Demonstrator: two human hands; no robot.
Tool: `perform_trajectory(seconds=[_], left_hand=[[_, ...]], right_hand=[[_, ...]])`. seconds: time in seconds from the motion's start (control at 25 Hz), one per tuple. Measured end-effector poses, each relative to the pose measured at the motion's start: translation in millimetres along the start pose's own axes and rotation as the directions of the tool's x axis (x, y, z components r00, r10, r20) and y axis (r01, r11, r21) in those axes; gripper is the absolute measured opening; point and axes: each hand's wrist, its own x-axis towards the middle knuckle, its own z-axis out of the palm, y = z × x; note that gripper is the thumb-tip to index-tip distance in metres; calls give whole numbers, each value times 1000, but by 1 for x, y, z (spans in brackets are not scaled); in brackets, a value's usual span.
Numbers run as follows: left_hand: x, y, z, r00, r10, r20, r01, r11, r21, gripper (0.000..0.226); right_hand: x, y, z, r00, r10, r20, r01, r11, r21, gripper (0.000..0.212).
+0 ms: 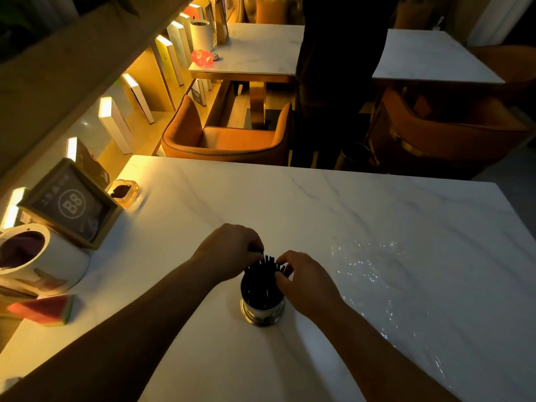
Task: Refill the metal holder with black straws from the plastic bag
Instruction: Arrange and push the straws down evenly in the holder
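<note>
A round metal holder [262, 310] stands upright on the white marble table [319, 204], near its front middle. Black straws [268, 266] stick up out of it, fanned at the top. My left hand [229, 250] is at the straw tops from the left, fingertips curled on them. From the right, my right hand [304, 281] pinches straw tips at the holder's rim. A clear plastic bag [385, 285] lies flat and crinkled on the table to the right; I cannot tell whether straws are in it.
At the left edge stand a white cylindrical container [43, 256], a framed sign marked B8 [72, 204], a glass ashtray [123, 191] and a watermelon-slice ornament [43, 310]. Orange chairs [226, 134] and a standing person in dark clothes [336, 68] are beyond the far edge.
</note>
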Motion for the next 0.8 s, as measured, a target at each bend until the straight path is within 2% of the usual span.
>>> perform_trajectory(seconds=[0.16, 0.36, 0.44, 0.52, 0.6, 0.68, 0.72, 0.76, 0.8], left_hand=[[-3, -1, -39, 999, -7, -36, 6, 1000, -28, 17], [-22, -4, -105, 995, -54, -80, 41, 986, -163, 10], [-34, -11, -127, 986, -109, -124, 76, 966, -248, 9], [-42, -20, -137, 951, -202, -234, 85, 898, -431, 11], [-47, -26, -132, 884, -346, -315, 40, 726, -686, 10], [-48, -27, -110, 850, -472, -232, -4, 434, -901, 11], [-48, -24, -97, 853, -500, -149, -12, 266, -964, 13], [-48, -22, -81, 862, -502, -71, -16, 114, -993, 18], [-48, -18, -66, 869, -495, -6, -10, -6, -1000, 26]], right_hand=[[-1, -6, -10, 1000, 13, -23, -13, 1000, 2, 30], [-2, -11, -24, 998, 57, -38, -57, 998, 25, 24], [-4, -15, -30, 992, 70, -101, -68, 997, 22, 16], [-5, -20, -35, 982, 59, -178, -50, 997, 53, 15], [-5, -25, -36, 980, 64, -188, -34, 987, 159, 21], [-5, -36, -36, 994, 90, -61, -61, 925, 375, 19], [-4, -44, -35, 992, 109, 69, -129, 821, 557, 17], [-3, -52, -37, 973, 91, 214, -223, 623, 750, 27], [-2, -60, -41, 945, 48, 323, -317, 378, 870, 41]])
